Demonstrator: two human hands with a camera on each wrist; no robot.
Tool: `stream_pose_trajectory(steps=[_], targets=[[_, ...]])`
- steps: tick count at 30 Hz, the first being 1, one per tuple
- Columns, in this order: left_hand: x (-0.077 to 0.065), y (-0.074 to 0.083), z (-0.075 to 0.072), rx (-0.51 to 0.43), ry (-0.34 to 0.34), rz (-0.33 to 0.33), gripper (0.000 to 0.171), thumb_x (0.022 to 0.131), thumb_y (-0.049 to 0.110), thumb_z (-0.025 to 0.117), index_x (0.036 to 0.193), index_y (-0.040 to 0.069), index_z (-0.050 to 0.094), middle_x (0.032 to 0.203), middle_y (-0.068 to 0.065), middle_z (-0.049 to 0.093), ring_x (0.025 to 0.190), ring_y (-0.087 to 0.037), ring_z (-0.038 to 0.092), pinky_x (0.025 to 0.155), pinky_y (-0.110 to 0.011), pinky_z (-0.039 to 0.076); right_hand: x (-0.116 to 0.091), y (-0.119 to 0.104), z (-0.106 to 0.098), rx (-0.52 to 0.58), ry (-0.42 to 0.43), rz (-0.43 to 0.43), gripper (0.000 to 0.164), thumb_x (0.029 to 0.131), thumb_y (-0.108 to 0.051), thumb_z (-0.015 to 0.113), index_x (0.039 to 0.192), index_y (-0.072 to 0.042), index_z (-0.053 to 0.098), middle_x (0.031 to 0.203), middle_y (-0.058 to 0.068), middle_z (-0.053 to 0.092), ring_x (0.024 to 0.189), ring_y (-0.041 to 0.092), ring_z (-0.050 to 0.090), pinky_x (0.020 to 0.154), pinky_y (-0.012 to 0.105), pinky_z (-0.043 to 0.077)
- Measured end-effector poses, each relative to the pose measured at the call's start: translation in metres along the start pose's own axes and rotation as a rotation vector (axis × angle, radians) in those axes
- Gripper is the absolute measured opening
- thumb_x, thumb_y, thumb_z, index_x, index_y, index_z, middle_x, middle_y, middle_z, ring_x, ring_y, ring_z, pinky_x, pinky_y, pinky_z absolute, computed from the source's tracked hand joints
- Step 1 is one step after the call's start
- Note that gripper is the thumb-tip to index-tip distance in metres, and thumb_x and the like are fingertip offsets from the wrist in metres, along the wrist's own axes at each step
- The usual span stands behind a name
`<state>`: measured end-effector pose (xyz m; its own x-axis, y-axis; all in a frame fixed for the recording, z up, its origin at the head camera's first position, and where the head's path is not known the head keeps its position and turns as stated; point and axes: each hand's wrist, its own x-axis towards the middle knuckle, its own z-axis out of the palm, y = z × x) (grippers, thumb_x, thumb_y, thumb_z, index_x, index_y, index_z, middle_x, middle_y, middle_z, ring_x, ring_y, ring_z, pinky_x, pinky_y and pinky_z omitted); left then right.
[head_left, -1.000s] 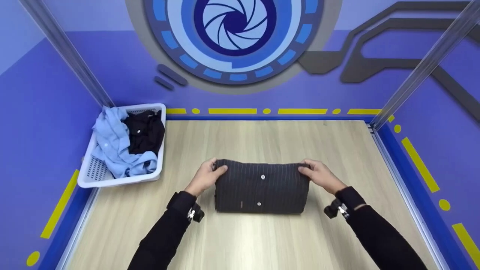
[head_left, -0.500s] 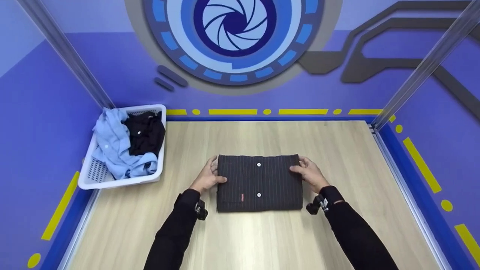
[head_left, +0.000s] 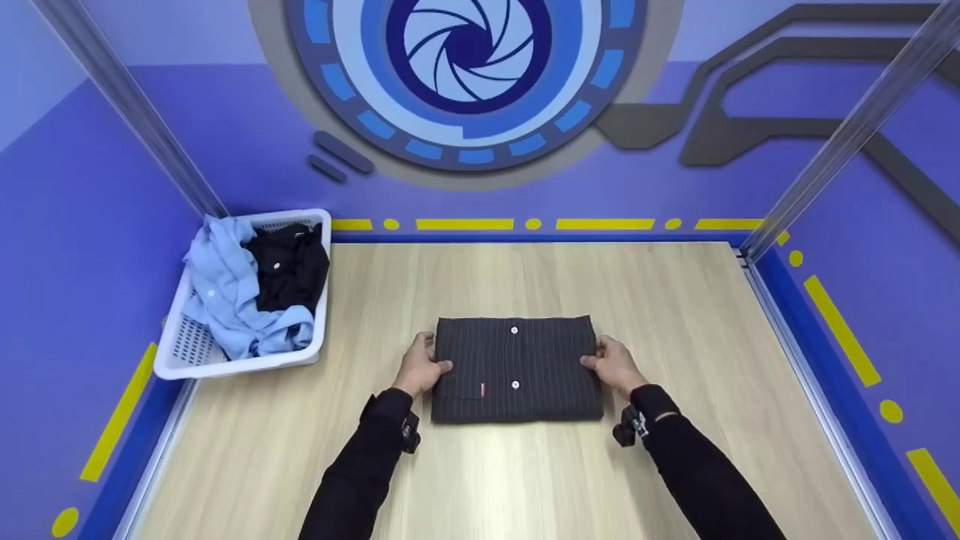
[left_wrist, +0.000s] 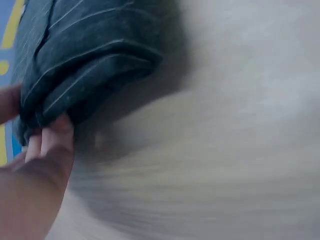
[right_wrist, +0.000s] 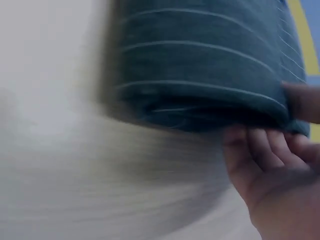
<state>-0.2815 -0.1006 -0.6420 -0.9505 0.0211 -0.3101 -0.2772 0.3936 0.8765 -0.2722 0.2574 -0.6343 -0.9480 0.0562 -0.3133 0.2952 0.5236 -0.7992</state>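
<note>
A dark pinstriped shirt, folded into a flat rectangle, lies in the middle of the table with two white buttons and a small red tag facing up. My left hand grips its left edge, thumb on top and fingers underneath. On the opposite edge my right hand holds it the same way. In the left wrist view the folded layers of the shirt show at its side, with the fingers tucked under them. The right wrist view has the rolled end of the shirt above the fingertips of my right hand.
A white plastic basket stands at the back left corner, holding a light blue garment and a black garment. Blue printed walls enclose the wooden table at the back and both sides.
The shirt's far part, curved over at first, now lies flat. Both hands have slid down along its side edges, the right one also moving inward to the left.
</note>
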Motion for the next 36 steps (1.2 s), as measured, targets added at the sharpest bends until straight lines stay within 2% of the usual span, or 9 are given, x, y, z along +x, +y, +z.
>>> stream_pose_trajectory(steps=[4,8,11,14,16,18,24,30,36], targets=[[-0.009,0.0,0.012,0.356,0.101,0.152,0.072,0.087,0.004,0.068,0.148,0.002,0.03,0.137,-0.023,0.047,0.127,-0.036,0.047,0.105,-0.046,0.039,-0.002,0.002,0.01,-0.2,0.102,-0.093,0.035,0.091,-0.009,0.065,0.119,0.004,0.048,0.103,0.018,0.054,0.096,0.031,0.055,0.081,0.041,0.046],[-0.022,0.003,0.019,0.718,0.168,0.43,0.069,0.086,0.01,0.069,0.146,0.004,0.037,0.14,-0.021,0.041,0.129,-0.036,0.042,0.106,-0.047,0.037,-0.009,-0.001,0.017,-0.384,0.226,-0.303,0.059,0.084,-0.008,0.072,0.134,0.005,0.044,0.125,0.023,0.046,0.117,0.039,0.049,0.099,0.051,0.041],[-0.034,0.003,0.022,0.923,0.131,0.609,0.062,0.089,0.02,0.068,0.144,0.01,0.043,0.147,-0.018,0.037,0.135,-0.036,0.037,0.11,-0.049,0.032,-0.018,-0.004,0.02,-0.531,0.255,-0.548,0.064,0.076,-0.008,0.078,0.134,0.0,0.051,0.129,0.021,0.045,0.117,0.04,0.045,0.098,0.053,0.04],[-0.048,-0.001,0.022,1.029,0.04,0.697,0.055,0.092,0.029,0.064,0.143,0.017,0.047,0.151,-0.014,0.035,0.138,-0.035,0.034,0.111,-0.051,0.03,-0.03,-0.003,0.021,-0.659,0.193,-0.752,0.056,0.076,-0.012,0.077,0.129,-0.005,0.059,0.128,0.018,0.05,0.116,0.038,0.046,0.093,0.054,0.041],[-0.057,-0.005,0.02,1.047,-0.025,0.712,0.053,0.094,0.032,0.062,0.143,0.02,0.048,0.152,-0.013,0.035,0.139,-0.035,0.034,0.112,-0.051,0.03,-0.037,0.001,0.02,-0.705,0.119,-0.813,0.053,0.078,-0.015,0.073,0.129,-0.006,0.061,0.13,0.018,0.052,0.117,0.037,0.047,0.092,0.056,0.041],[-0.063,-0.009,0.019,1.034,-0.089,0.698,0.053,0.094,0.034,0.061,0.144,0.022,0.047,0.153,-0.014,0.034,0.14,-0.035,0.033,0.112,-0.052,0.03,-0.044,0.005,0.02,-0.732,0.039,-0.808,0.056,0.079,-0.019,0.07,0.133,-0.007,0.058,0.135,0.017,0.051,0.123,0.037,0.046,0.096,0.057,0.04],[-0.07,-0.024,0.02,1.022,-0.213,0.619,0.077,0.089,0.05,0.063,0.153,0.024,0.03,0.159,-0.014,0.023,0.146,-0.034,0.022,0.114,-0.054,0.024,-0.058,0.018,0.022,-0.838,-0.201,-0.639,0.089,0.076,-0.034,0.071,0.151,-0.006,0.031,0.157,0.019,0.024,0.143,0.043,0.023,0.108,0.063,0.027],[-0.068,-0.029,0.027,1.131,-0.16,0.589,0.084,0.085,0.059,0.062,0.154,0.026,0.027,0.16,-0.011,0.022,0.147,-0.032,0.021,0.113,-0.058,0.023,-0.059,0.014,0.026,-0.932,-0.261,-0.55,0.093,0.078,-0.029,0.071,0.155,-0.009,0.021,0.161,0.015,0.014,0.146,0.039,0.016,0.109,0.064,0.024],[-0.068,-0.022,0.029,1.242,-0.086,0.567,0.079,0.088,0.054,0.062,0.152,0.018,0.032,0.156,-0.012,0.032,0.143,-0.031,0.03,0.113,-0.053,0.027,-0.055,0.012,0.03,-0.961,-0.17,-0.616,0.088,0.072,-0.012,0.075,0.15,-0.005,0.034,0.156,0.017,0.028,0.142,0.041,0.028,0.104,0.066,0.03]])
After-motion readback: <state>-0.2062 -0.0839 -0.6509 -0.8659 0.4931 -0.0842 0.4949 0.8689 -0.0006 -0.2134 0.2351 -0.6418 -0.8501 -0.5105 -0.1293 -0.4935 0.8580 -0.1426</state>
